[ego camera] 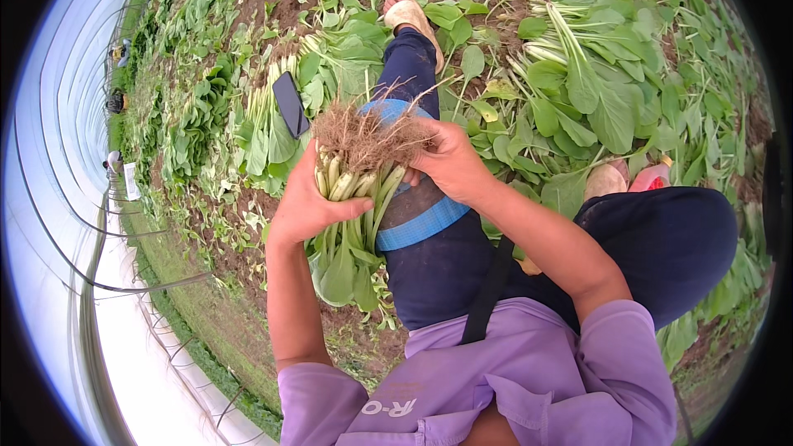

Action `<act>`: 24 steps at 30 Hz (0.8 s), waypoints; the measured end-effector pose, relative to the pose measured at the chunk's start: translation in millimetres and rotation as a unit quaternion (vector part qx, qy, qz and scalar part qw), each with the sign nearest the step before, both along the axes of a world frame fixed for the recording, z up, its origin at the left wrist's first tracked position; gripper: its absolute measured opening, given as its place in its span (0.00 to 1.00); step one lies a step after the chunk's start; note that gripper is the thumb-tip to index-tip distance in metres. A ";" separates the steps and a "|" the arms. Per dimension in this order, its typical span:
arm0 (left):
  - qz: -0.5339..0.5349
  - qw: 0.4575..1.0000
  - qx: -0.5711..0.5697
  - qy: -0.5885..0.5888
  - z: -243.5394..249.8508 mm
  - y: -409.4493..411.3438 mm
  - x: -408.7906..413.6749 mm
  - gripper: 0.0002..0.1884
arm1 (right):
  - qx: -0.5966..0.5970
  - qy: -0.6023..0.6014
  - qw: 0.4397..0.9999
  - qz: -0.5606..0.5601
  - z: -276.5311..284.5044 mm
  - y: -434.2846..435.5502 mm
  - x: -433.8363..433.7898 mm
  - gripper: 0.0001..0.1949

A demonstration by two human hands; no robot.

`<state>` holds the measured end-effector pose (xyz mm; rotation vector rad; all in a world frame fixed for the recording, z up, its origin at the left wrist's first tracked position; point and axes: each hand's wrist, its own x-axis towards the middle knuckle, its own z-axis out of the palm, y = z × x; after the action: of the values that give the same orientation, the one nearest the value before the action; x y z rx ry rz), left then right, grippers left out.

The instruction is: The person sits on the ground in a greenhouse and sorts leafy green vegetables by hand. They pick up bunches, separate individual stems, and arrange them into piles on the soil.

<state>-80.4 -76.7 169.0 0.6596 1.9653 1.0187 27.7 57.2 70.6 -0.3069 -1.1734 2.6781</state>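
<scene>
A bunch of leafy greens (353,223), with pale stems and brown fibrous roots at the top, is held above the lower leg in front of me. My left hand (316,198) is wrapped around its stems, thumb across the front, leaves hanging below. At the right side of the roots is my right hand (449,158), its thumb and fingers closed at the root ends; what exactly they pinch cannot be told. Blue bands (424,226) circle a dark, soiled pad on the leg, just behind the bunch.
A black smartphone (290,104) lies on a pile of cut greens (263,130) at the left. More greens are heaped (595,68) at the upper right. Loose leaves cover the soil. Greenhouse hoops (155,288) curve along the left, with people far off.
</scene>
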 end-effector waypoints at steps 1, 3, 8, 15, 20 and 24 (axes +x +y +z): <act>0.007 1.000 -0.006 0.003 1.8 3.1 4.2 0.39 | -0.008 0.008 1.000 -0.014 -1.8 -1.0 1.7 0.09; 0.010 0.997 -0.028 0.065 4.1 10.2 13.4 0.38 | 0.004 0.009 0.999 -0.039 -1.9 -1.7 5.8 0.08; 0.031 0.979 -0.037 0.198 -6.2 12.0 28.3 0.41 | 0.248 0.050 0.935 -0.247 -6.2 -13.0 11.1 0.11; 0.010 0.959 -0.071 0.273 -7.2 6.7 36.8 0.54 | -0.186 0.136 0.968 -0.104 36.5 -33.3 -0.9 0.29; -0.029 0.914 -0.088 0.394 -14.4 -1.3 44.4 0.57 | 0.084 0.097 0.985 -0.116 36.7 -41.8 -0.4 0.44; -0.016 0.905 -0.124 0.406 -18.1 -1.1 51.7 0.58 | 0.061 0.035 0.988 -0.140 30.2 -44.7 -7.3 0.41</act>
<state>-28.7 -77.8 151.0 1.0790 2.7212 0.4661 20.4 12.4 100.8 -0.3275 -1.1710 2.3458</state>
